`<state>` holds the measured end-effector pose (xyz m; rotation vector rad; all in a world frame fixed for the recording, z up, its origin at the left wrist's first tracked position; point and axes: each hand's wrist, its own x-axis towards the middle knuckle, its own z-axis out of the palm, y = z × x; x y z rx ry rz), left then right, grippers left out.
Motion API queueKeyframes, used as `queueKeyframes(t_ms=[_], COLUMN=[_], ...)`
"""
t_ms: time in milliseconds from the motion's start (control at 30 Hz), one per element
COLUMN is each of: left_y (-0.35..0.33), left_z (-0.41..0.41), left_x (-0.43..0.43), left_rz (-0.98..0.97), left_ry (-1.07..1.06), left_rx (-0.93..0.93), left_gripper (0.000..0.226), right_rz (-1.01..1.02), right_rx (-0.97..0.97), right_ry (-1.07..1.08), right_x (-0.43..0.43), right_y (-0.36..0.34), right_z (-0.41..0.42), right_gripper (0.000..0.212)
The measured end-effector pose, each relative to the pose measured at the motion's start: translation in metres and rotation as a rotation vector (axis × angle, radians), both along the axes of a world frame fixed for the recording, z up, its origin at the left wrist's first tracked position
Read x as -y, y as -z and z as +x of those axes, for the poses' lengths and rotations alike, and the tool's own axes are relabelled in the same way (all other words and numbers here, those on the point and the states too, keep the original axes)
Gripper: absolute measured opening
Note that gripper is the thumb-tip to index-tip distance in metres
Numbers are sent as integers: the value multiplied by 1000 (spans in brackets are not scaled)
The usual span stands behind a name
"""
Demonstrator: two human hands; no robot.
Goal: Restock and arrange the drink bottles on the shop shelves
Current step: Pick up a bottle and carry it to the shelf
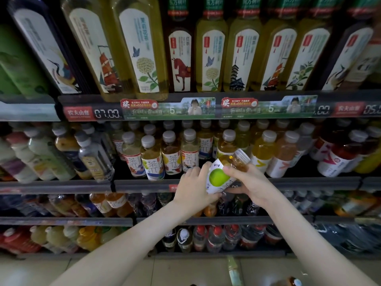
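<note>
Head view: gripping tilted bottle [219,178] with left hand [193,188] and right hand [252,182] near crowded shelf [134,185]; could topple neighbouring bottles [189,155] if pushed in crooked.

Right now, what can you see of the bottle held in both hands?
The bottle is clear plastic, with amber drink showing at its shoulder, a ribbed pale screw cap and a white label bearing a round green fruit. It is tilted, cap up and to the right, held in the air in front of the row of tea bottles. The left hand grips its lower label; the right hand grips its shoulder and underside.
</note>
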<state>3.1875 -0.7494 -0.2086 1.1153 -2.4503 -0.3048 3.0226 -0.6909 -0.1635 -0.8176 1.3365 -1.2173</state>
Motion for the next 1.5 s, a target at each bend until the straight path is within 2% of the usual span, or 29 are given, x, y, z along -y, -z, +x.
queueKeyframes(t_ms=[100,167,233,300,333,400,467,533,667,767,833,900,933,1033,1100,1133,1200,1267,1333,1433,1500], left_y=[-13,-21,-26,-23,-21,-22,-26,-24,-22,-19,-20,-21,-25,-43,-54,-57,-53,-45,-33,-10,0], left_z=[6,14,22,27,27,20,11,2,-8,-9,-8,-6,-5,-2,0,2,6,8,10,13,16], left_x=[11,24,37,53,62,78,89,98,107,111,107,94,84,52,34,26,17,9,5,9,12], left_rz=[46,32,-110,-275,-330,-369,-319,-265,-431,-542,-522,-383,-240,321,738,866,922,826,571,24,-136], left_ry=[49,50,11,-16,-33,-51,-57,-83,-165,-198,-165,-89,-35,204,398,434,401,300,158,16,7], left_rx=[59,72,62,112,145,210,303,409,378,319,289,218,199,-25,-69,-48,-47,-92,-41,84,72], left_gripper=[82,75,67,51,48,63,73,72,69,58,51,45,41,53,63,60,43,38,49,59,60], right_rz=[-40,-67,-105,-147,-162,-187,-205,-216,-247,-306,-347,-368,-369,-358,-328,-298,-225,-191,-176,-103,-59], right_rx=[-29,-152,-370,-470,-464,-412,-354,-300,-185,-98,-27,45,73,102,104,108,122,139,137,78,99], right_ry=[91,129,156,200,224,269,303,318,308,244,166,95,68,-28,-64,-64,-53,-26,5,35,52], right_x=[3,4,6,7,8,8,9,9,-1,-12,-19,-26,-28,-30,-27,-26,-23,-18,-10,1,5], right_y=[5,10,14,18,20,21,20,19,21,22,22,19,17,9,6,4,3,3,5,10,15], right_z=[7,9,11,11,11,9,7,4,-7,-21,-30,-37,-40,-46,-48,-46,-41,-35,-32,-27,-24], right_gripper=[26,29,37,44,45,42,38,36,39,51,58,62,63,73,84,89,99,100,93,58,47])
